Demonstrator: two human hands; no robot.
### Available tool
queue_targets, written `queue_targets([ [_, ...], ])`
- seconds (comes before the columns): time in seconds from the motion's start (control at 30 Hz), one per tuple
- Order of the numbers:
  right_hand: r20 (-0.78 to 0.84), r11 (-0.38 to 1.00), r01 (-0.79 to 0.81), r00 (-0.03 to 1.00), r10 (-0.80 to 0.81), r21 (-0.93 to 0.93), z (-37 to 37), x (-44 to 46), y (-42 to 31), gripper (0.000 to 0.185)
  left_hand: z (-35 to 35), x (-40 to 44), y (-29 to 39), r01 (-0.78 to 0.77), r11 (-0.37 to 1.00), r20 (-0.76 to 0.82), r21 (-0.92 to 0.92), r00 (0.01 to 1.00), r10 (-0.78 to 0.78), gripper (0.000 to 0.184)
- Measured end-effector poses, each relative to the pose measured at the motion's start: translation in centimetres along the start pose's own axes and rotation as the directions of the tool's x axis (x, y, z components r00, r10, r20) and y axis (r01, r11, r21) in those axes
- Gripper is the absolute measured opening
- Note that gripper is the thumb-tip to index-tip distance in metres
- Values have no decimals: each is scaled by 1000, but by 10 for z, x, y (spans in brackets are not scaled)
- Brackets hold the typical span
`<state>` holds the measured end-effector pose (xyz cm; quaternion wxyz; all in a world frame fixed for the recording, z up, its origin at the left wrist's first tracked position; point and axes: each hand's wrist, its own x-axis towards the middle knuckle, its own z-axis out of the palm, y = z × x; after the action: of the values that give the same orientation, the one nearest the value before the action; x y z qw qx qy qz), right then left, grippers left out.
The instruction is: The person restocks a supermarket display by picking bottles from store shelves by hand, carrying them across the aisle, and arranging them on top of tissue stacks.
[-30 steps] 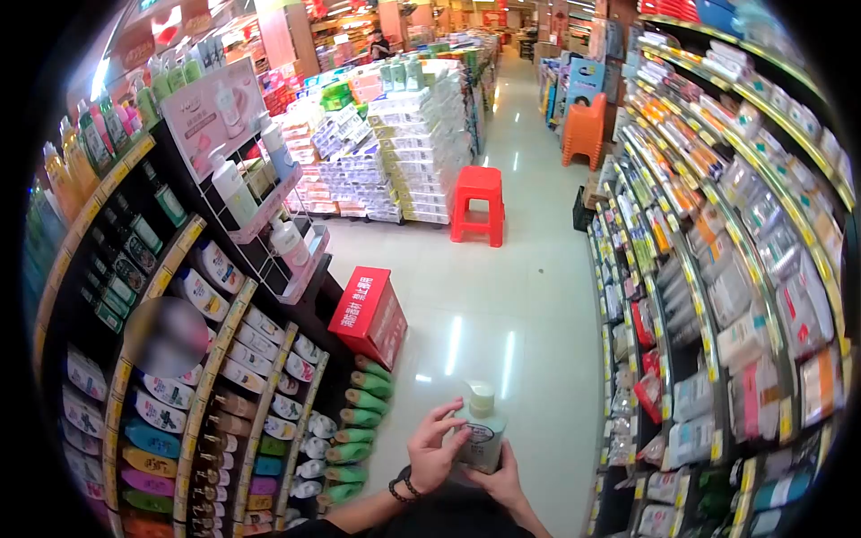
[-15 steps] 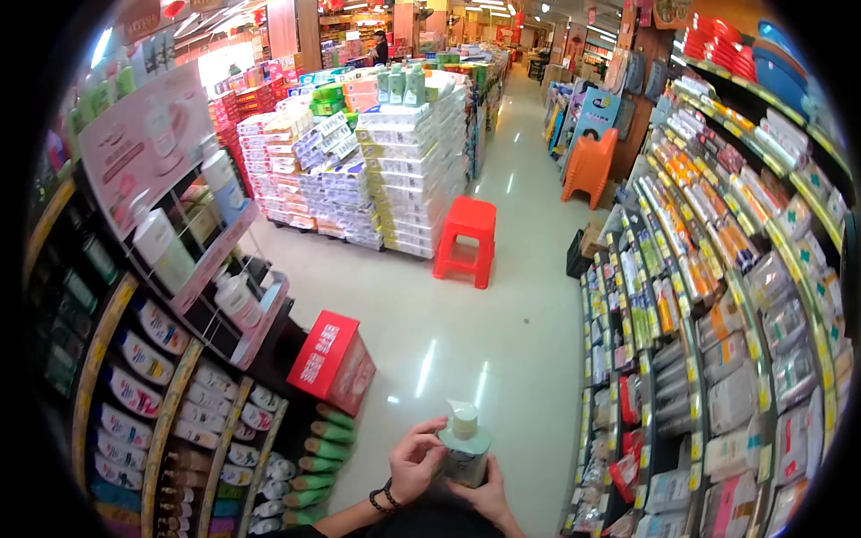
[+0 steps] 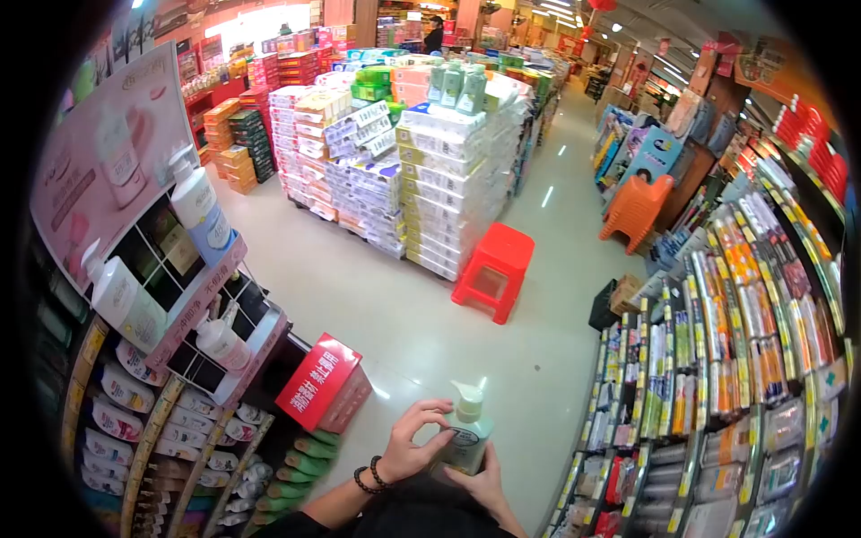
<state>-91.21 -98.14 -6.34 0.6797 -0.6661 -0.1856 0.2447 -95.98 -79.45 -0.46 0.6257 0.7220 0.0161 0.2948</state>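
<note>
A pale green pump bottle (image 3: 470, 434) with a dark oval label stands upright between my hands at the bottom centre. My right hand (image 3: 484, 487) is wrapped round its lower right side. Beaded bracelets circle the wrist of my left hand (image 3: 413, 443), whose thumb and forefinger curl toward each other at the bottle's upper left, by the label. Whether those fingertips hold anything is too small to tell.
A red box (image 3: 323, 384) sits on the floor at the left, beside a display stand (image 3: 193, 332) with pump bottles. Ahead are a red stool (image 3: 495, 269) and stacked packs (image 3: 439, 193). Full shelves (image 3: 708, 377) line the right. A person (image 3: 434, 36) stands far back.
The view has turned left, so the stool and right shelves look shifted rightward and the display stand is nearer. My left fingers have curled in from a looser spread; both hands stay at the bottle.
</note>
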Motion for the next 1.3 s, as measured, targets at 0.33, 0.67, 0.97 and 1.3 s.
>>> queue_targets([
  [0.33,199,998,-17,980,28,-60,-13,169,33,82,-30,125,-69,171,985,31,22,985,-172,23],
  [0.67,295,999,15,956,-2,-43,-28,405,-16,76,-41,322,-137,264,943,-136,-203,946,-294,20],
  [0.97,376,999,-17,926,34,-48,-15,535,-23,75,-73,426,-189,165,984,-219,-69,960,-176,15],
  [1.3,391,997,-7,919,36,-76,30,689,-27,71,-144,545,-273,131,989,-242,-73,959,-145,18],
])
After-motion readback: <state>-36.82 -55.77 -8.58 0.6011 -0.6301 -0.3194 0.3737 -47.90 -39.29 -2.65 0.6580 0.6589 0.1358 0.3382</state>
